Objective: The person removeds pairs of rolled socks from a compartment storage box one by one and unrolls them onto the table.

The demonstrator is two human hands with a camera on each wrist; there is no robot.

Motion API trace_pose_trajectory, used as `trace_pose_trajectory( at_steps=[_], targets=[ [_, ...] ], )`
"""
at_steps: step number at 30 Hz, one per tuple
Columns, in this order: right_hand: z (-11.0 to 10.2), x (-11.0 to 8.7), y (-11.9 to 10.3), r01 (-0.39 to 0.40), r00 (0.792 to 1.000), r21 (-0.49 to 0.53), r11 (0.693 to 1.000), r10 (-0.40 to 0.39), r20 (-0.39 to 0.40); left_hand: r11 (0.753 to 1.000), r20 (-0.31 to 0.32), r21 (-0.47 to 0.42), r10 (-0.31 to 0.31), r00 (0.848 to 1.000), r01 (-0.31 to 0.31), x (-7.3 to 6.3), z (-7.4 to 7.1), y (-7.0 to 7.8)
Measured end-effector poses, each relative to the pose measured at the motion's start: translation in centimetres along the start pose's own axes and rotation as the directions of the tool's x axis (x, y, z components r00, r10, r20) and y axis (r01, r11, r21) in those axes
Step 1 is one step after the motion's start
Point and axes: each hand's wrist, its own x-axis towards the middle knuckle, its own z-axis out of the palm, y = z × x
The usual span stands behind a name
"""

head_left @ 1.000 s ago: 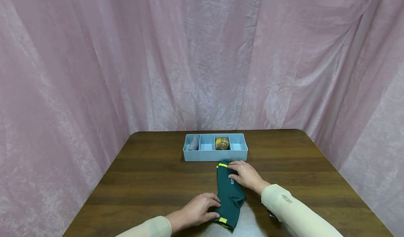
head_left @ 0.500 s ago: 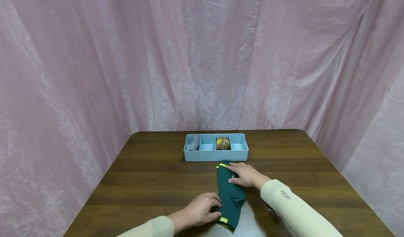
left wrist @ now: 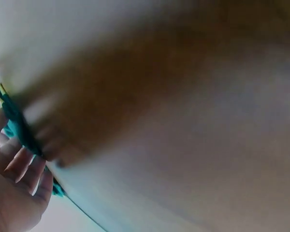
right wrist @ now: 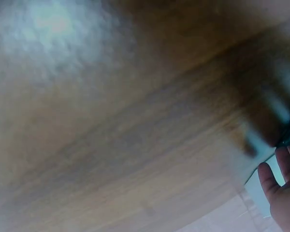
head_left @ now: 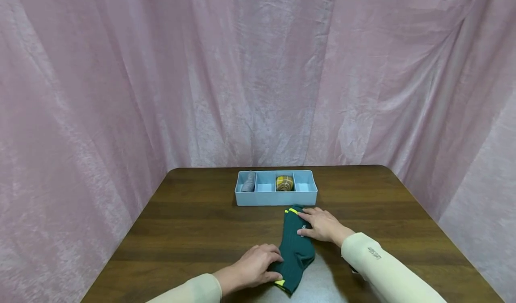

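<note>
A dark green ribbed sock point(head_left: 296, 249) with yellow bands at its ends lies on the table in the head view, its far end close to the box. Whether it is one sock or two layered, I cannot tell. My left hand point(head_left: 258, 267) touches its near left edge, fingers slightly bent and thumb by the near yellow band. The right hand point(head_left: 324, 226) rests with extended fingers on the far right part, partly covering white lettering. In the left wrist view, the left fingers point(left wrist: 26, 166) meet the green cloth. At the right wrist view's edge, the right fingers point(right wrist: 268, 181) touch dark cloth.
Beyond the sock stands a light blue divided box point(head_left: 276, 199). A grey rolled item point(head_left: 249, 182) lies in its leftmost compartment and a yellow-brown plaid roll point(head_left: 284, 183) in the third. The wooden table point(head_left: 193, 231) reaches back to pink curtains point(head_left: 258, 70).
The sock's far end has shifted right together with my right hand. Its near end has swung slightly left, and its near yellow band now sits closer to the left thumb.
</note>
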Motion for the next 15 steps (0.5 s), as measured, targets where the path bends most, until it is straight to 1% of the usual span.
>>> trace_pose_trajectory(
  at_steps=[4, 8, 12, 15],
  targets=[
    [0.2, -0.5, 0.1, -0.016, 0.999, -0.009, 1.000, 0.015, -0.038, 1.000, 0.034, 0.007, 0.003, 0.999, -0.003, 0.0, -0.5, -0.5],
    [0.3, -1.2, 0.6, -0.035, 0.997, -0.025, 0.999, 0.033, -0.072, 0.999, 0.039, 0.044, 0.028, 0.999, -0.029, -0.2, -0.9, -1.3],
    [0.1, -2.1, 1.2, -0.017, 0.993, -0.045, 0.999, 0.011, -0.121, 0.995, 0.032, 0.088, 0.043, 0.999, -0.046, -0.6, -1.3, -2.1],
    [-0.1, -2.8, 1.5, 0.003, 0.987, -0.049, 0.999, -0.011, -0.159, 0.995, 0.037, 0.093, 0.040, 0.999, -0.043, -0.8, -1.5, -2.6]
  ],
)
